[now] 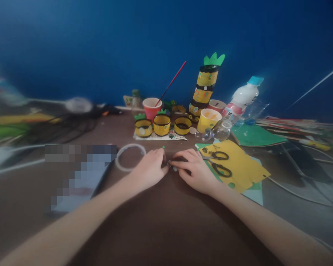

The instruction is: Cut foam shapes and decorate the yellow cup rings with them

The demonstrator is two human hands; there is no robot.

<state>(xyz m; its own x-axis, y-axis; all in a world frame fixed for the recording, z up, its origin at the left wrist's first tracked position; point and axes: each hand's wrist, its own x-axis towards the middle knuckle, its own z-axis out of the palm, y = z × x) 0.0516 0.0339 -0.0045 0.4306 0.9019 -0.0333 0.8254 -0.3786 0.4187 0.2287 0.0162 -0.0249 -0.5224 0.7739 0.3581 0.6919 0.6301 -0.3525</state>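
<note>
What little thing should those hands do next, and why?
I'd ease the bare right hand slightly back while the bare left hand steadies the tiny pale piece: both hands' fingertips crowd around it above the dark brown tabletop, partly hiding how it lies.

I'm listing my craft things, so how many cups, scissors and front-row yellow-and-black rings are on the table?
Cups: 3 (front red cup, yellow cup, rear red cup)
Scissors: 1 pair
Front-row rings: 3 (left ring, middle ring, right ring)
Total: 7
</note>
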